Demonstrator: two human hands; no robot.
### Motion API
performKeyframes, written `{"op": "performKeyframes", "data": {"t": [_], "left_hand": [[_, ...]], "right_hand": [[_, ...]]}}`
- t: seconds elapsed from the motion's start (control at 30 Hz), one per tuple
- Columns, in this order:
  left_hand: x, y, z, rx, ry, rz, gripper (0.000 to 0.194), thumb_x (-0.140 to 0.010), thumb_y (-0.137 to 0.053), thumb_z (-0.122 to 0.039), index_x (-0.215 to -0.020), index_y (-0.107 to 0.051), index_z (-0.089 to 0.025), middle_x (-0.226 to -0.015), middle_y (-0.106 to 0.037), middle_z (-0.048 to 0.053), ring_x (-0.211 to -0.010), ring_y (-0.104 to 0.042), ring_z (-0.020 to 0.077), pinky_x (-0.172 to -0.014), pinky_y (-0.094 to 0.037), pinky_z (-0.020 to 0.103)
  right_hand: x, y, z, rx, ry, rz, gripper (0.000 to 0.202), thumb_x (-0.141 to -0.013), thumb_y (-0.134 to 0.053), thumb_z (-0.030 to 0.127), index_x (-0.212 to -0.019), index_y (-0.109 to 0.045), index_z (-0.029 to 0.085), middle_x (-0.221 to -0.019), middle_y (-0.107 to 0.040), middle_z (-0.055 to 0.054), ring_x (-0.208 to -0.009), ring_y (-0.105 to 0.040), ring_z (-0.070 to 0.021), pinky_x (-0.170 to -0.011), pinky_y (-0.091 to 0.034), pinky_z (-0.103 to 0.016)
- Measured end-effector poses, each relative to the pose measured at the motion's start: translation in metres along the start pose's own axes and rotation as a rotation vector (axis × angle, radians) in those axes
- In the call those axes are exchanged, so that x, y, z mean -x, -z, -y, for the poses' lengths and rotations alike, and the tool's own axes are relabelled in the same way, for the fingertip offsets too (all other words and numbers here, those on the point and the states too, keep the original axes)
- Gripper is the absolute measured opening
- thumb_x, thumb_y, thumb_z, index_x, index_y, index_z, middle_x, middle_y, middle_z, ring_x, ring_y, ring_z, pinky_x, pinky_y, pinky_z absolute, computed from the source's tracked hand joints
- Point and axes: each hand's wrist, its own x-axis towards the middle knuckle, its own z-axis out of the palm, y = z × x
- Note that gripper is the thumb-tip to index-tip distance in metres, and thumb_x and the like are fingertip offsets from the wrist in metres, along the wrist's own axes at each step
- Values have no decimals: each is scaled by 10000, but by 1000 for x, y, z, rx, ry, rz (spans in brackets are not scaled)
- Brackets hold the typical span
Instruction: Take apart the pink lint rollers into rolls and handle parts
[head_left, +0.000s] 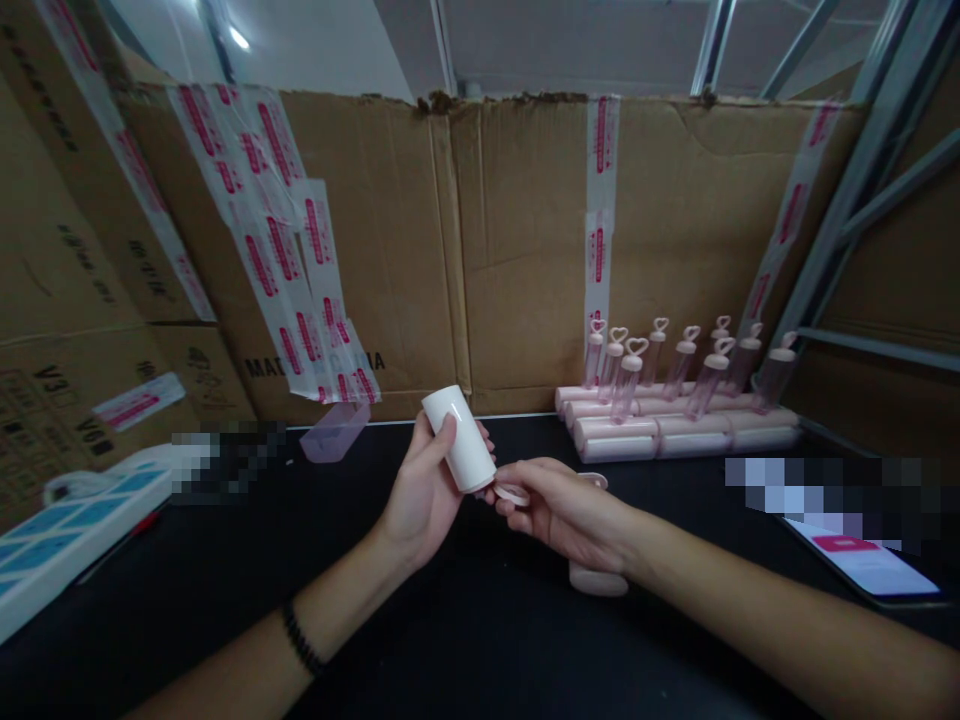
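My left hand [431, 480] is wrapped around a white cylinder [461, 440], which leans with its lower end toward my right hand. Between the thumb and fingers of my right hand [551, 505] is a small pale round cap [512, 494], close beside the cylinder's lower end. Whether the two touch, I cannot tell. Partly behind my right wrist lies a flat pale pink piece [598, 580] on the black table. Another pale ring-shaped piece [596, 481] shows just past the back of that hand.
Pink cylinders [615, 440] lie in rows at the right, with several clear heart-topped tubes [630, 380] standing on them. A phone [862, 550] lies at the right, a power strip [82, 530] at the left. A purple tray [335, 434] sits near the cardboard wall [517, 250].
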Motion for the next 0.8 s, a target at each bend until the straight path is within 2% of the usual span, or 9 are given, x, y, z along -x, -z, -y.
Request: {"op": "performKeyframes", "data": {"t": [0.17,0.4,0.57,0.7,0.8], "left_hand": [[0,-1,5,-7,-14,-28,269,-905,-685,-327,-1090,-519,-223,-901,-664,52,-794,-676,207,-680,-605,333],[0,3,8,18,-16,-17,297,-886,-703,-333,-1091,-512,-233,-970,-674,64,-793,-688,221,-600,-592,318],[1,2,4,34,-16,-11,286,-890,-691,-328,-1095,-517,-229,-952,-678,70,-792,-692,229,-568,-571,292],[0,2,1,29,-17,-51,263,-909,-656,-324,-1105,-515,-220,-926,-685,75,-802,-700,237,-683,-607,364],[-1,2,0,35,-22,-65,251,-921,-634,-326,-1117,-523,-215,-922,-687,77,-807,-702,236,-747,-607,389]], "right_hand": [[-1,4,-2,-30,-44,-5,86,-736,-688,164,-690,-647,103,-658,-561,1,-625,-522,-83,-591,-477,-167],[1,3,1,-34,-92,4,157,-800,-682,228,-791,-689,71,-736,-599,-23,-639,-530,-73,-597,-472,-156],[0,2,0,-16,-74,3,158,-779,-723,244,-762,-680,92,-746,-610,-24,-652,-529,-79,-610,-469,-168],[1,1,-2,9,-58,4,88,-710,-726,166,-749,-677,103,-675,-562,10,-645,-515,-84,-605,-458,-171],[2,0,-1,8,-61,10,90,-689,-714,176,-707,-649,117,-662,-547,15,-647,-515,-87,-605,-464,-175]]}}
